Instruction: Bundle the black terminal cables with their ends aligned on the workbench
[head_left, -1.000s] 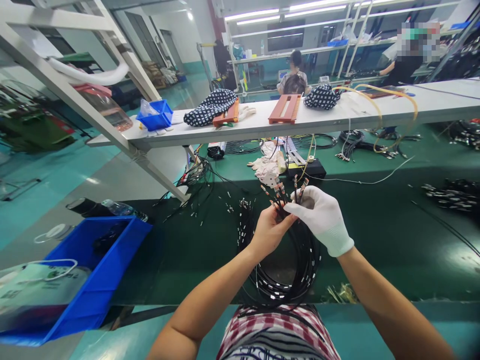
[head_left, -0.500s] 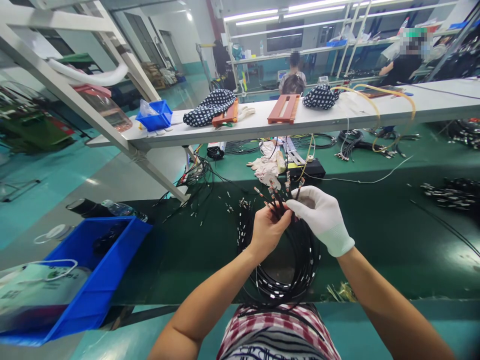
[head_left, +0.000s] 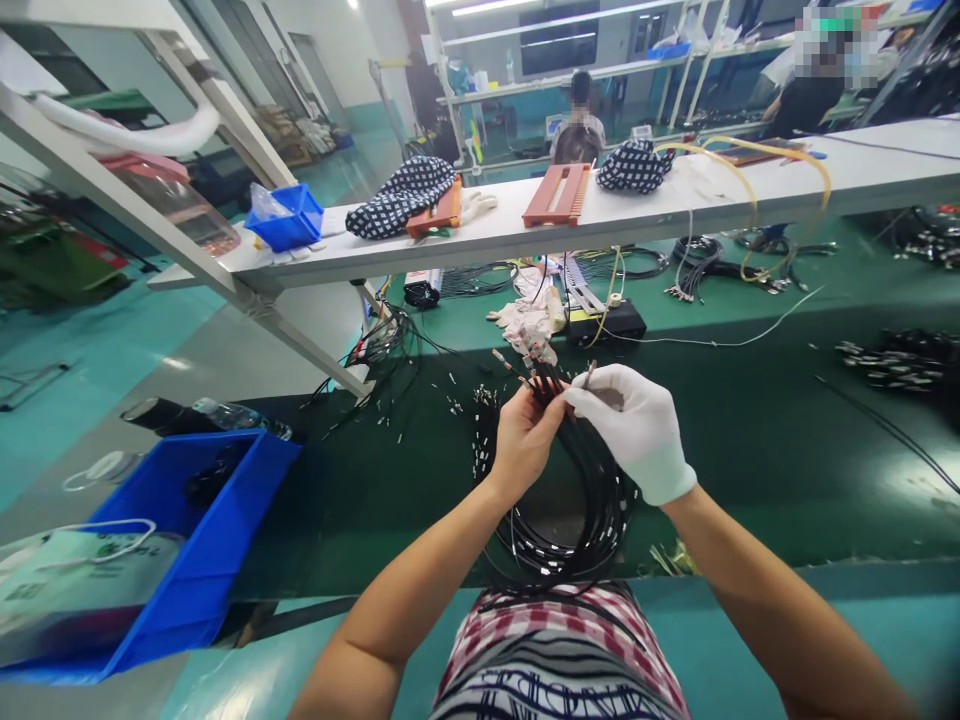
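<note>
A thick coil of black cables (head_left: 600,510) with white tags lies at the front edge of the green bench, in front of my body. My bare left hand (head_left: 525,435) is closed around the bunched cable ends, whose stripped, coppery tips fan out above the fingers. Beside it, touching the bunch, my right hand (head_left: 630,425) in a white glove pinches a cable with thumb and fingers. One tip sticks up above the glove. Exactly how many cables the right fingers hold is hidden. Another group of tagged ends (head_left: 484,400) stands just left of my left hand.
A blue bin (head_left: 202,560) with a bag in it stands at the left. Crumpled white gloves (head_left: 525,318) and a black box (head_left: 611,322) lie behind my hands. Overhead runs a white shelf (head_left: 495,215). More black cables (head_left: 900,375) lie at the right. Two people sit farther back.
The camera view has shifted slightly. Both hands stay at the bunch; the cable tips near the right hand have spread, with one now apart from the rest above the glove.
</note>
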